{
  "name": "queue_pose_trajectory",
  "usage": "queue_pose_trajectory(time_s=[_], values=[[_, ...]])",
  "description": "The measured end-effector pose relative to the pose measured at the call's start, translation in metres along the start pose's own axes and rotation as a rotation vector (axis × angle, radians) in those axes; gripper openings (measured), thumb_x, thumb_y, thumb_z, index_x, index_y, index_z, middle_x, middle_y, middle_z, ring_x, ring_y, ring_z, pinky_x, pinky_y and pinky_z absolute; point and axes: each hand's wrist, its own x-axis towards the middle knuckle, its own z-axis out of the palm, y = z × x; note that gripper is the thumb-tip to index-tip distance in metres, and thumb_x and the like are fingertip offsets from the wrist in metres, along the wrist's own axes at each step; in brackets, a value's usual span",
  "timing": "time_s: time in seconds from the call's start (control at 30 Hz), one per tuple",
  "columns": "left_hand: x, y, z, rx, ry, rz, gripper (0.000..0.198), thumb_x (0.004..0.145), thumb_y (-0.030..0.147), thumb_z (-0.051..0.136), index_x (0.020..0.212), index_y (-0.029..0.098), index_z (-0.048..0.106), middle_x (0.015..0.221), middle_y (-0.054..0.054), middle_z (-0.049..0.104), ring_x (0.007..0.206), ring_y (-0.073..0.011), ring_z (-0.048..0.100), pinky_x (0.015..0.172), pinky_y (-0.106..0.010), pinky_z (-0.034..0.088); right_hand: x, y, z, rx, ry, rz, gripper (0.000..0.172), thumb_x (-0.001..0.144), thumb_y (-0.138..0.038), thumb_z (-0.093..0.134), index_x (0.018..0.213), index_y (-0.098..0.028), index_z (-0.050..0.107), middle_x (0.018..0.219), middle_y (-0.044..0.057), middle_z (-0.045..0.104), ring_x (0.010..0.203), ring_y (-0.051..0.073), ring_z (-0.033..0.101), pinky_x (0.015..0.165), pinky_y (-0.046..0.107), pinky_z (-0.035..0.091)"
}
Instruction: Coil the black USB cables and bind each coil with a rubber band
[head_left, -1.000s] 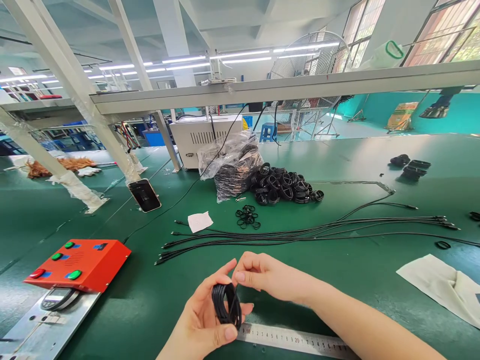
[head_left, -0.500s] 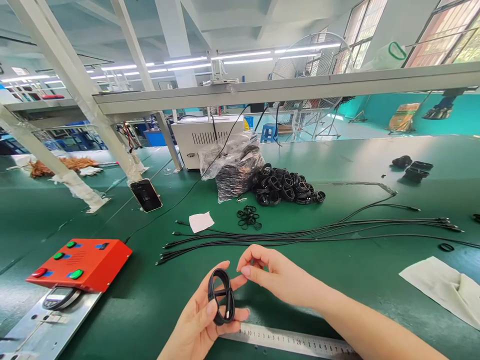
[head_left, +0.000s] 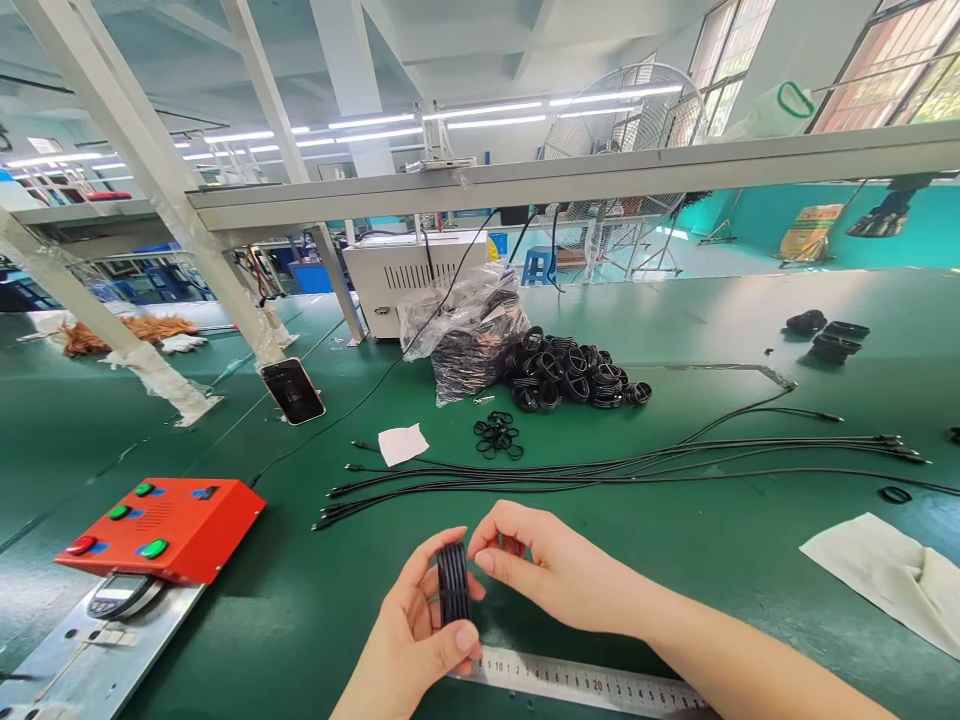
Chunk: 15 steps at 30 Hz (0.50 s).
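My left hand holds a coiled black cable upright between thumb and fingers, its wound strands facing me. Close to the right of the coil is my right hand, its thumb and index finger nearly together; whether something small sits between them cannot be made out. A steel ruler lies on the green table below both hands. Beyond them several straight black cables stretch across the table. Small black rings form a little pile behind these cables.
Coiled cables are heaped beside a plastic bag. At the left stand an orange button box and a phone. A pale cloth lies at the right. A metal shelf beam crosses above the table.
The coil has turned in my left hand from showing its open loop to showing its strands edge-on. My left thumb has moved lower on it. My right hand has shifted slightly left and down.
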Motion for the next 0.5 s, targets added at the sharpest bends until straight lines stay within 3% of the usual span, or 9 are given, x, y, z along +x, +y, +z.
queue_pose_trajectory(time_s=[0.1,0.27,0.37,0.5], values=[[-0.001,-0.002,0.005,0.046,0.054,0.002,0.071,0.063,0.028,0.085,0.126,0.03,0.052,0.095,-0.005,0.068,0.062,-0.0122,0.062,0.057,-0.024,0.054,0.003,0.006,0.003,0.087,-0.054,0.071,0.025,0.089,-0.045,0.057,0.089,-0.02,0.062,0.077,-0.002,0.056,0.065,0.012,0.043,0.058,0.024,0.036],[-0.005,-0.004,0.015,0.157,0.19,0.056,0.076,0.057,0.031,0.087,0.126,0.029,0.054,0.111,-0.008,0.068,0.077,-0.0192,0.069,0.07,-0.028,0.058,0.014,0.023,0.017,0.419,-0.104,0.151,0.039,0.072,-0.052,0.074,0.071,-0.017,0.057,0.064,-0.004,0.049,0.058,0.009,0.038,0.055,0.024,0.033],[-0.006,-0.007,0.015,0.208,0.223,0.059,0.075,0.058,0.037,0.084,0.127,0.031,0.054,0.115,-0.007,0.068,0.076,-0.0199,0.071,0.073,-0.031,0.059,0.017,0.028,0.024,0.566,-0.077,0.175,0.044,0.063,-0.052,0.08,0.064,-0.016,0.055,0.061,-0.005,0.05,0.057,0.009,0.04,0.057,0.024,0.034],[-0.005,-0.01,0.011,0.254,0.238,0.073,0.067,0.058,0.037,0.083,0.121,0.027,0.06,0.114,-0.008,0.071,0.09,-0.0259,0.071,0.081,-0.033,0.058,0.016,0.026,0.023,0.627,-0.108,0.154,0.045,0.057,-0.052,0.083,0.064,-0.016,0.057,0.059,-0.005,0.05,0.057,0.009,0.041,0.058,0.024,0.034]])
